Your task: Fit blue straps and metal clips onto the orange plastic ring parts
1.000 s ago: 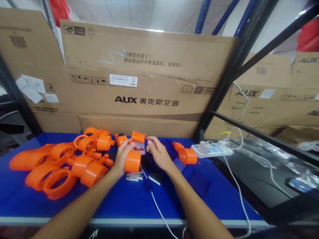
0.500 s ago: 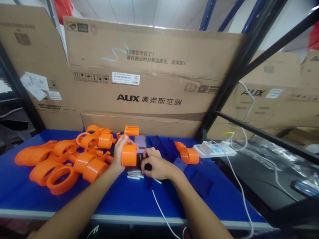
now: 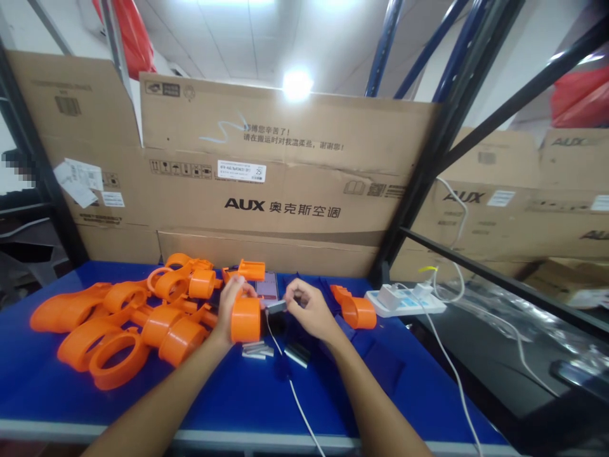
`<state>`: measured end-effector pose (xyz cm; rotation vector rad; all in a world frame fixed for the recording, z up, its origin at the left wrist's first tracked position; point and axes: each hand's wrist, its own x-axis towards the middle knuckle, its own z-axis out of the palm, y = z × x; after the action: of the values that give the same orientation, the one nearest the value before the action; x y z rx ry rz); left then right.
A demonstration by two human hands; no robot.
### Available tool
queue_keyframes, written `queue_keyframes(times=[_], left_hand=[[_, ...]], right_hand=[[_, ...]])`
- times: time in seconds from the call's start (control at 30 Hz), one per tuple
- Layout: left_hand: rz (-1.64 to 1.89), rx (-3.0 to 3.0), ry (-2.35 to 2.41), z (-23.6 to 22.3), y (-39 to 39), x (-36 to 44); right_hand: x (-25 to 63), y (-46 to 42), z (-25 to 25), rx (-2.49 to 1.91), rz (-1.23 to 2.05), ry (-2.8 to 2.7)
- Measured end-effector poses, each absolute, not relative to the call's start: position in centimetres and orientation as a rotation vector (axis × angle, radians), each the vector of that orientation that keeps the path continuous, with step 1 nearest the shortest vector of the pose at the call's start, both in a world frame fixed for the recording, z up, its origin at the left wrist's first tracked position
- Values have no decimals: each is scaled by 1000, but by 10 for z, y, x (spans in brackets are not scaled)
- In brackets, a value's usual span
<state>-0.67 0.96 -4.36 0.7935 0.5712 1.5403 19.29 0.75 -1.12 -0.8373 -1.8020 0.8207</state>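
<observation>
Your right hand (image 3: 308,312) has a small grey piece (image 3: 276,307) pinched at the fingertips, and your left hand (image 3: 228,314) is wrapped round an orange part (image 3: 246,320). So the grey bit sits between your hands, long axis running roughly sideways, far end aimed left at the orange part. Right hand's clearly the nearer one to it. Can't tell if the two pieces touch. Loose strips (image 3: 257,350) lie on the blue tabletop (image 3: 228,400), just nearer you.

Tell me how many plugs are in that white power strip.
2: a blocky white adapter toward the left of the power strip, and a smaller white plug toward its right. Another could be hidden behind them.
</observation>
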Motion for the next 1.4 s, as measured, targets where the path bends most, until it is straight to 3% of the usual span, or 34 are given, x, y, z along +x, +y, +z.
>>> queue_keyframes(times=[0.33,0.77,1.4], left_hand=[[1431,845,656,-43,-1,4],[1456,897,752,-47,-3,7],[1503,836,701,-46,-4,7]], right_hand=[[189,18,-15,-734,907,-1351],[192,26,-30,-826,669,-1392],[188,24,-31,-779,775,-1349]])
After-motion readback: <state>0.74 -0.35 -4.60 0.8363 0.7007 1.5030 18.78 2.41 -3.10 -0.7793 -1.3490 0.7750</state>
